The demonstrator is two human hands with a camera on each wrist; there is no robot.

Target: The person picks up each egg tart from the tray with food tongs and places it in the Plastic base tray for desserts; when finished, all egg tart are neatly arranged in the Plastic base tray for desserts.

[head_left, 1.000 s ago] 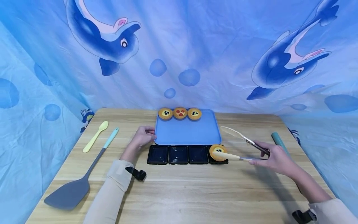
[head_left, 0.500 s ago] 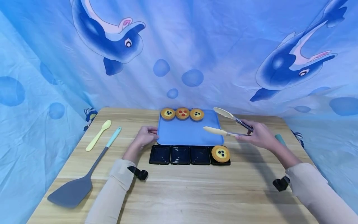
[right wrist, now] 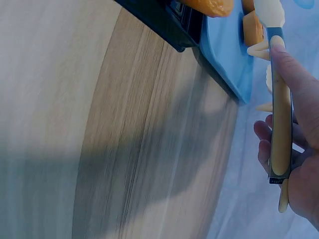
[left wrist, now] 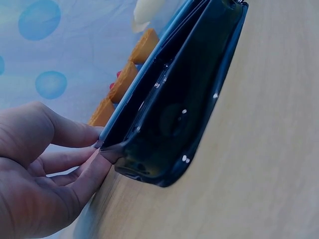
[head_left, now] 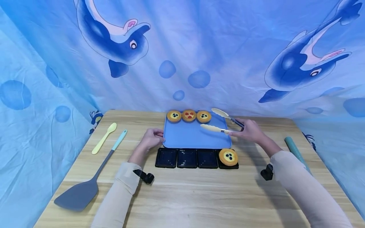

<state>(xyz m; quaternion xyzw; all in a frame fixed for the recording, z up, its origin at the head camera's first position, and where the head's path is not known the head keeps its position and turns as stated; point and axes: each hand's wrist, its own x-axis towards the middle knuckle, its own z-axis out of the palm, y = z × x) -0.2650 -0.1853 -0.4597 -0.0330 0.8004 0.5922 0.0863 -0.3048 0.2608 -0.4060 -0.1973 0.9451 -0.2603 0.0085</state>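
Left hand (head_left: 152, 138): at the left edge of the blue tray (head_left: 196, 136), thumb and fingers pinched on its rim
Right hand (head_left: 248, 130): beyond the tray's right edge, fingers clamped round the tongs (head_left: 212, 128)
Tongs: two arms spread apart with nothing between them, cream scalloped tips over the right part of the tray, the lower tip near the right-hand tart
Tarts on the tray: three side by side along the far edge, the left tart (head_left: 174, 116) and right-hand tart (head_left: 203, 116) topped with dark berries, the middle tart (head_left: 188, 115) with red pieces
Black dishes (head_left: 187, 158): four squares in a row along the tray's near edge
Fourth tart (head_left: 228, 157): in the rightmost dish, dark berries facing up
Desk (head_left: 185, 196): wood-grained, with a yellow spoon (head_left: 105, 138) and a grey turner (head_left: 78, 194) with a mint handle at the left, a green rod (head_left: 296, 152) at the right
Backdrop (head_left: 228, 47): blue cloth printed with dolphins and bubbles
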